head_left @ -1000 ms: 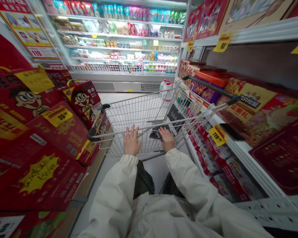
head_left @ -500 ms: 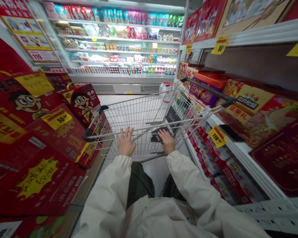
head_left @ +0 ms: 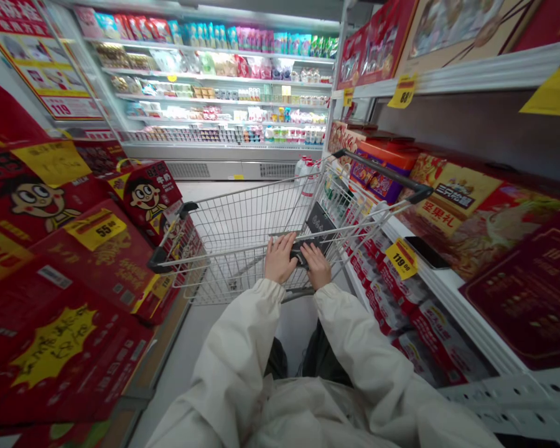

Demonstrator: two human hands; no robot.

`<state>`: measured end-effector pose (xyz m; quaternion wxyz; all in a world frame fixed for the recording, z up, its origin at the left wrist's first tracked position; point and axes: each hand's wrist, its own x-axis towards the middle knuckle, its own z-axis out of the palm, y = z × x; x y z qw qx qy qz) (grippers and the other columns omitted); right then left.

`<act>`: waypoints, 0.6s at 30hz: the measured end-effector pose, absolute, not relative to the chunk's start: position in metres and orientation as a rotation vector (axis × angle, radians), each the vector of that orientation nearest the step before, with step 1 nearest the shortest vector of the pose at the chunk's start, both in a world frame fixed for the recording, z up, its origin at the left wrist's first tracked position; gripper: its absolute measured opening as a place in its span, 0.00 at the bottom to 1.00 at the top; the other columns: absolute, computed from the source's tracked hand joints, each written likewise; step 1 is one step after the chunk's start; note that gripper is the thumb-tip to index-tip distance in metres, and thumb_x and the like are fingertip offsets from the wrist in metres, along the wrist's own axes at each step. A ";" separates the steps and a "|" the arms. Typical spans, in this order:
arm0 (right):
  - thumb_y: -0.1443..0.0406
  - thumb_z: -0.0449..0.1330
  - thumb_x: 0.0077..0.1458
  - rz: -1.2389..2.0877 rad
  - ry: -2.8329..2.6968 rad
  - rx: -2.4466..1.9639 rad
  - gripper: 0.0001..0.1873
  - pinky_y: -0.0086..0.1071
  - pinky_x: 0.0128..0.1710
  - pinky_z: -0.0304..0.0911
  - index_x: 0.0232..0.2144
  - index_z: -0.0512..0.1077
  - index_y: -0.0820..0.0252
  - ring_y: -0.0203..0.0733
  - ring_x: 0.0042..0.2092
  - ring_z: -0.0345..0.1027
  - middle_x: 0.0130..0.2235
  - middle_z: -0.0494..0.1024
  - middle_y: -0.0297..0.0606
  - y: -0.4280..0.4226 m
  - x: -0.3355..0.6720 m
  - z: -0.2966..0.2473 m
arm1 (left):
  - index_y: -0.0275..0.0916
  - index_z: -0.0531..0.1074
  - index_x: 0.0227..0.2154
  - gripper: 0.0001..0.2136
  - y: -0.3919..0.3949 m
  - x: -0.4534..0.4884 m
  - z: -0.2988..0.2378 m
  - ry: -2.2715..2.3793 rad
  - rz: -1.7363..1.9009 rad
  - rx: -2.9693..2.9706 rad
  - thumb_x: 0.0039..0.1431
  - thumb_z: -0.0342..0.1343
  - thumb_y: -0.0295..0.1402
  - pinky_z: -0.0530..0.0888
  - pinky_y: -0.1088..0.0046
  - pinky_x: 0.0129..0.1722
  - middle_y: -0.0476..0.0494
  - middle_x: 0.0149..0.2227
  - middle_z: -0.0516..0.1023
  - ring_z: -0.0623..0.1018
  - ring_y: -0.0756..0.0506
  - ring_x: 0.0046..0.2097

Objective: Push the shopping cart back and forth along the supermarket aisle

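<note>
A wire shopping cart (head_left: pixel 233 224) stands turned across the aisle, its side rim towards me. My left hand (head_left: pixel 280 258) grips this rim, fingers curled over the top wire. Close beside it, my right hand (head_left: pixel 316 264) is closed over the same rim. A small black piece (head_left: pixel 298 252) shows between the hands at the rim; the right fingers partly cover it, and I cannot make out what it is. Inside the cart, a dark panel with pale markings (head_left: pixel 320 221) leans near the far right end.
Stacked red milk boxes (head_left: pixel 152 196) crowd the left side. Gift boxes (head_left: pixel 457 193) line the right shelf, where a dark phone (head_left: pixel 427 252) lies by a yellow price tag (head_left: pixel 401 258). Ahead is a stocked chiller (head_left: pixel 214 152), with white bottles (head_left: pixel 308 174) on the floor before it.
My left hand has slid right along the cart's rim, from well apart to right beside my right hand. The right hand stays at the rim. The view has shifted slightly.
</note>
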<state>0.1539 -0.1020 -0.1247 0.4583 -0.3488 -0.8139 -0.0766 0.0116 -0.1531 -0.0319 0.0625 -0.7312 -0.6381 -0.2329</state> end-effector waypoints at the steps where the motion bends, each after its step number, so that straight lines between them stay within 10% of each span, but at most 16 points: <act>1: 0.80 0.48 0.44 -0.177 -2.019 -0.864 0.38 0.43 0.66 0.55 0.59 0.67 0.62 0.42 0.66 0.55 0.60 0.70 0.41 -0.102 0.156 -0.126 | 0.41 0.56 0.65 0.31 -0.153 0.011 -0.034 -1.923 -0.714 -2.202 0.56 0.48 0.32 0.48 0.55 0.69 0.47 0.66 0.62 0.61 0.42 0.66; 18: 0.79 0.47 0.37 -0.140 -1.985 -0.905 0.43 0.43 0.66 0.54 0.59 0.67 0.64 0.42 0.66 0.54 0.61 0.69 0.41 -0.101 0.177 -0.111 | 0.42 0.57 0.64 0.35 -0.154 0.005 -0.037 -1.923 -0.745 -2.204 0.49 0.52 0.30 0.47 0.54 0.68 0.46 0.65 0.63 0.60 0.41 0.66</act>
